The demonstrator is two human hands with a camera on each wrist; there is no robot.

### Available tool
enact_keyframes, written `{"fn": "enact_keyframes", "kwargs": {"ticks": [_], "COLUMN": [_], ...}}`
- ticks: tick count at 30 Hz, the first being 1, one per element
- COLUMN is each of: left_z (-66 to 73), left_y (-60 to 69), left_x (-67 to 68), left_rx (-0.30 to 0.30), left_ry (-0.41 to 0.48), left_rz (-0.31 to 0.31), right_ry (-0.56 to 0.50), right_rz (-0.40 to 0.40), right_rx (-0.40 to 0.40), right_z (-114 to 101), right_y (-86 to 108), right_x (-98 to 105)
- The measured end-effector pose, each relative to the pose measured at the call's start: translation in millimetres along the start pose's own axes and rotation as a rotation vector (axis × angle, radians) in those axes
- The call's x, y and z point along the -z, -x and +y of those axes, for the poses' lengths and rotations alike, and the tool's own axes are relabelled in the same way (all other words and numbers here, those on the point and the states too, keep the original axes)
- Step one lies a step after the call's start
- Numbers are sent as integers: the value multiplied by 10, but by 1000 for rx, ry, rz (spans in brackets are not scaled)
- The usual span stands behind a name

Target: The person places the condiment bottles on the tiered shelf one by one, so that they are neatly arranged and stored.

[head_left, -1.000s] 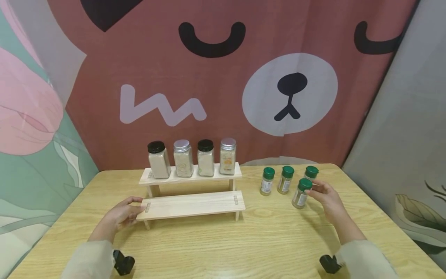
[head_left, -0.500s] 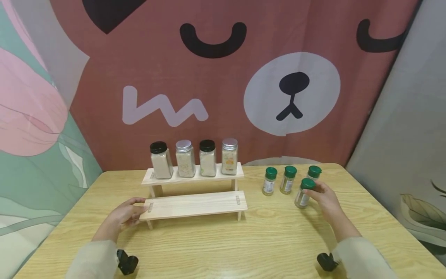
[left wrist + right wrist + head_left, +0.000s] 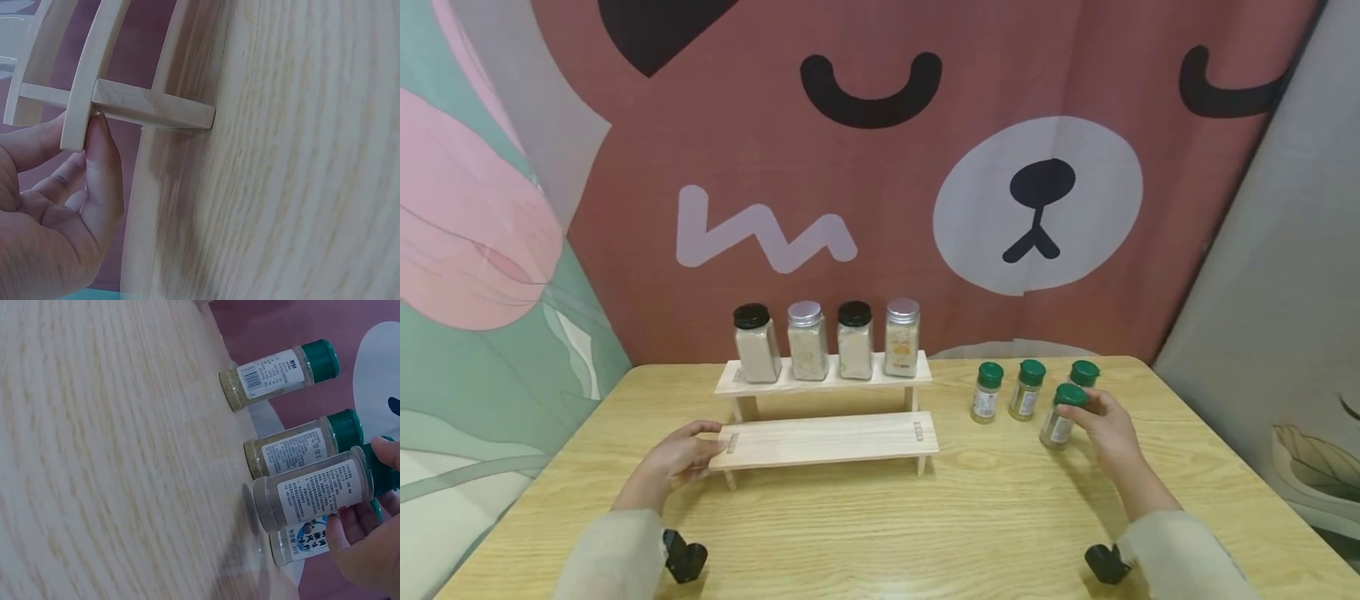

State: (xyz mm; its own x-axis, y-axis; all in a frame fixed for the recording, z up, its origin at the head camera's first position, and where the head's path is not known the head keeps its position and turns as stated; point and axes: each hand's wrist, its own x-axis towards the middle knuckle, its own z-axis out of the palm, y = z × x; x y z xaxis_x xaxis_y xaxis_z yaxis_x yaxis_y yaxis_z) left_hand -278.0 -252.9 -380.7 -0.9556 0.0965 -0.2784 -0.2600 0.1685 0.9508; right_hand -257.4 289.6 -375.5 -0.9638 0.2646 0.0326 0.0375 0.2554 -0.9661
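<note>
In the head view a two-tier wooden spice rack (image 3: pixel 827 439) stands left of centre. My left hand (image 3: pixel 681 461) pinches the left end of its lower board; the left wrist view shows the thumb and a finger on the two faces of the board's end (image 3: pixel 80 115). At the right, my right hand (image 3: pixel 1107 427) grips a green-capped spice bottle (image 3: pixel 1057 427) near its cap, thumb on the near side. The right wrist view shows this bottle (image 3: pixel 315 495) close up, with its printed label. Whether its base touches the table, I cannot tell.
Several square jars with black or silver lids, such as one black-lidded jar (image 3: pixel 757 350), line the rack's upper board (image 3: pixel 827 386). Three other green-capped bottles stand by my right hand: the left one (image 3: pixel 985 400), the middle one (image 3: pixel 1026 398) and one partly hidden behind (image 3: pixel 1083 372). A patterned curtain (image 3: pixel 880 208) hangs behind.
The head view has shifted, so everything sits slightly further right. My right fingers have closed further around the bottle's cap. My left hand keeps its hold on the rack.
</note>
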Motion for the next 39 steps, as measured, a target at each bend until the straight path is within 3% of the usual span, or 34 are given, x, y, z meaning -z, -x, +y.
{"fn": "enact_keyframes", "kwargs": {"ticks": [9, 19, 39], "left_z": [-5, 0, 6], "left_y": [8, 23, 17], "left_x": [18, 32, -5], "left_rx": [8, 2, 3], "left_ry": [-24, -33, -42], "left_rz": [1, -10, -11], "right_ry": [-10, -166, -284], "right_rz": [7, -36, -160], "right_rx": [59, 157, 208], "right_z": [-82, -280, -442], "right_y": [41, 154, 312], "right_x": [-28, -167, -582]}}
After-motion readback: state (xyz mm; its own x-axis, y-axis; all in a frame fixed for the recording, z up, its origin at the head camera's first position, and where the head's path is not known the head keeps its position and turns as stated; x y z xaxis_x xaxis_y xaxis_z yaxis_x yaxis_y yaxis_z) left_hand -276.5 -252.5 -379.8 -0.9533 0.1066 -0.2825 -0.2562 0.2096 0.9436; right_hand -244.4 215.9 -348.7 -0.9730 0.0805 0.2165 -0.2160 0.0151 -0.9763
